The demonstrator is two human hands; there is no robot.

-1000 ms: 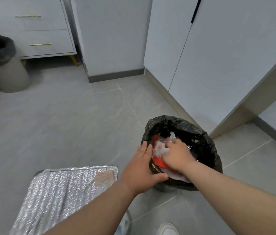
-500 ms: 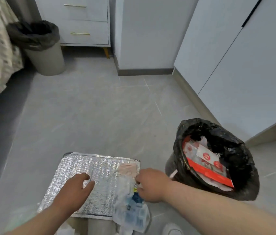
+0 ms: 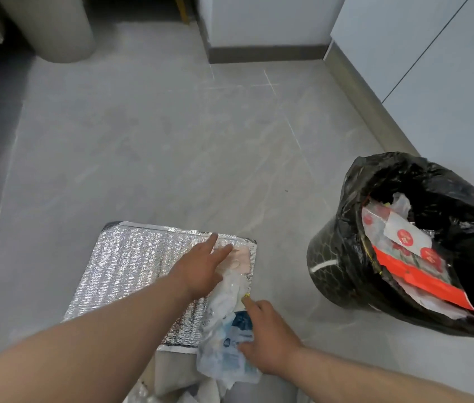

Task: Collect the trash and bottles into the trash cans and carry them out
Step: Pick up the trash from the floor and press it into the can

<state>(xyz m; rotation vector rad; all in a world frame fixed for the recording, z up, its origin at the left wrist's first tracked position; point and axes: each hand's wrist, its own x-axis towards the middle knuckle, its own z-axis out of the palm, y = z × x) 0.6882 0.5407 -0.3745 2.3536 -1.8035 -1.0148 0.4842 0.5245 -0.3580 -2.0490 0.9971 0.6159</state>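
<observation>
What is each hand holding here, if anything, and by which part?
Right hand grips the crumpled clear plastic wrapper by its right edge; left hand lies flat on the silver foil bag.

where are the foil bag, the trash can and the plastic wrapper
foil bag (image 3: 131, 269): head view, on its bare silver face
trash can (image 3: 331, 266): head view, on its dark outer wall
plastic wrapper (image 3: 224, 353): head view, on its blue-printed lower part
</observation>
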